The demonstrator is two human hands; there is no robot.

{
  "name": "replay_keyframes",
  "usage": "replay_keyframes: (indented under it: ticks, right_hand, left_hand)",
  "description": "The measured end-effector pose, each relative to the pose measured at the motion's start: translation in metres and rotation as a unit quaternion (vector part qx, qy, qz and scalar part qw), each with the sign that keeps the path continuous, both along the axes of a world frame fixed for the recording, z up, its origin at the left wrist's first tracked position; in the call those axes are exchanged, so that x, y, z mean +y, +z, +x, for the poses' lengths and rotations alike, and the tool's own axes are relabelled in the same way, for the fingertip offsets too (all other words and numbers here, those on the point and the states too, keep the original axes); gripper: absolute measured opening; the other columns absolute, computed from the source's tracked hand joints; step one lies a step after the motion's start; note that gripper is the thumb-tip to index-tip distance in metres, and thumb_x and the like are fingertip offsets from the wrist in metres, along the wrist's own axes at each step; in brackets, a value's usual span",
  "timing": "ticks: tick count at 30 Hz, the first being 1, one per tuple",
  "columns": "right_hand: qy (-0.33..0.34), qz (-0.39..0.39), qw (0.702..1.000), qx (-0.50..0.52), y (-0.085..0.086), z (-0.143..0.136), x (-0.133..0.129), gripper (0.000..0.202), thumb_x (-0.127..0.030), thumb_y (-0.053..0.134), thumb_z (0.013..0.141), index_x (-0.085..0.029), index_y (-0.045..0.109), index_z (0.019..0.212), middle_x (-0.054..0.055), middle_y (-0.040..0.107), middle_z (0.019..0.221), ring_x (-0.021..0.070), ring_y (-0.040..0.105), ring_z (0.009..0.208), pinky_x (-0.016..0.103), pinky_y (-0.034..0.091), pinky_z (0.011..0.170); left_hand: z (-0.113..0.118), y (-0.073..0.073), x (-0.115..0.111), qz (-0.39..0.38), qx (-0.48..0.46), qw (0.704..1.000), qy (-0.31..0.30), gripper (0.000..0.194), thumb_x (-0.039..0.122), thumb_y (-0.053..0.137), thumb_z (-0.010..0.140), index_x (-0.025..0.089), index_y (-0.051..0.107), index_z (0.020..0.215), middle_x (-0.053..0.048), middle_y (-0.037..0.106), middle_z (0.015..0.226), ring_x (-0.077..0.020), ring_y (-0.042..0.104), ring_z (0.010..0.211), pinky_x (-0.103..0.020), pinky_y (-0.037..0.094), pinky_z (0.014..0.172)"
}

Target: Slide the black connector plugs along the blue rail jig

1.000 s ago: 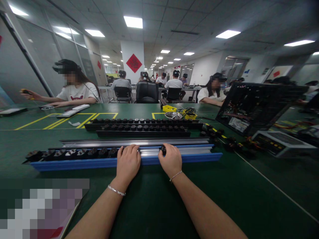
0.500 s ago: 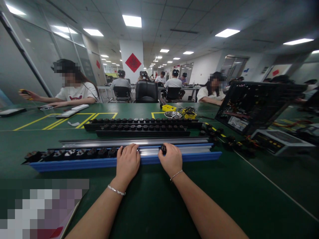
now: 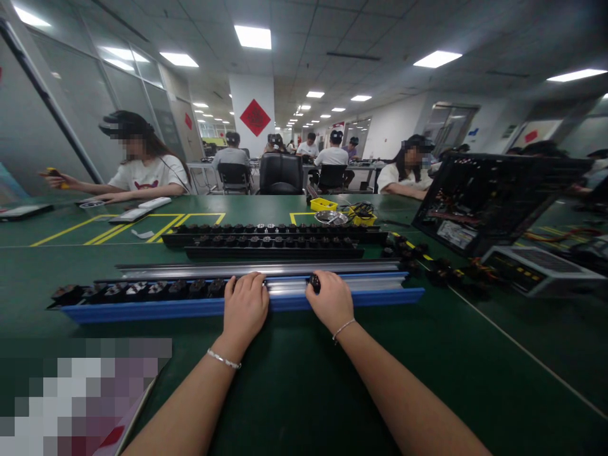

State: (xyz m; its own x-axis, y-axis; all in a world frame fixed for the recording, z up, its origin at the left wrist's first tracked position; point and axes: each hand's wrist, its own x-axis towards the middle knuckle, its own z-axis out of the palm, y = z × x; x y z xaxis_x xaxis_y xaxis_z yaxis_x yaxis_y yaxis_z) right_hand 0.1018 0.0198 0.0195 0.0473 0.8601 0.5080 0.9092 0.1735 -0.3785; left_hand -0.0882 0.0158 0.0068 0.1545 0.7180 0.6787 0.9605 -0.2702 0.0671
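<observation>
A long blue rail point(image 3: 152, 311) with a silvery inner channel lies across the green table. Black socket pieces point(image 3: 156, 289) fill its left part in a row. My left hand point(image 3: 247, 301) is closed over the rail at the right end of that row; what its fingers grip is hidden. My right hand point(image 3: 332, 297) holds a small black piece point(image 3: 314, 283) over the bare channel, between thumb and fingers. Behind the blue rail lies a separate silvery rail point(image 3: 190, 270).
Two black rails point(image 3: 275, 253) with socket pieces lie farther back. Loose black pieces point(image 3: 439, 272), a power supply point(image 3: 536, 272) and an open computer case point(image 3: 475, 202) are at the right. Beyond are yellow trays point(image 3: 323, 204), a metal dish point(image 3: 331, 217) and seated people.
My right hand has shifted slightly right with the black piece, a little farther from my left hand. My left hand stays at the row's end. The whole view has moved slightly.
</observation>
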Motion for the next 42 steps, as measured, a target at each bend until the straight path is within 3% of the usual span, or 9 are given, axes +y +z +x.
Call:
replay_keyframes:
  ticks: [19, 42]
  right_hand:
    - [-0.005, 0.054, 0.998, 0.016, -0.014, 0.008, 0.000, 0.034, -0.028, 0.048, 0.081, -0.013, 0.062, 0.108, 0.011, 0.066, 0.107, 0.0212, 0.056, 0.103, 0.037, 0.034, 0.097]
    - [-0.026, 0.066, 0.997, 0.019, -0.015, 0.020, 0.001, 0.030, -0.026, 0.047, 0.080, -0.014, 0.063, 0.103, 0.010, 0.066, 0.102, 0.0197, 0.058, 0.094, 0.033, 0.039, 0.088]
  left_hand:
    - [0.000, -0.002, 0.000, 0.002, -0.007, 1.000, 0.001, 0.030, 0.024, 0.039, 0.087, 0.018, 0.058, 0.110, -0.009, 0.064, 0.112, -0.0238, 0.056, 0.105, -0.045, 0.026, 0.103]
    - [0.002, 0.001, -0.001, 0.000, -0.013, 1.000, -0.005, 0.032, 0.023, 0.038, 0.087, 0.019, 0.058, 0.110, -0.010, 0.064, 0.111, -0.0249, 0.056, 0.105, -0.046, 0.027, 0.102]
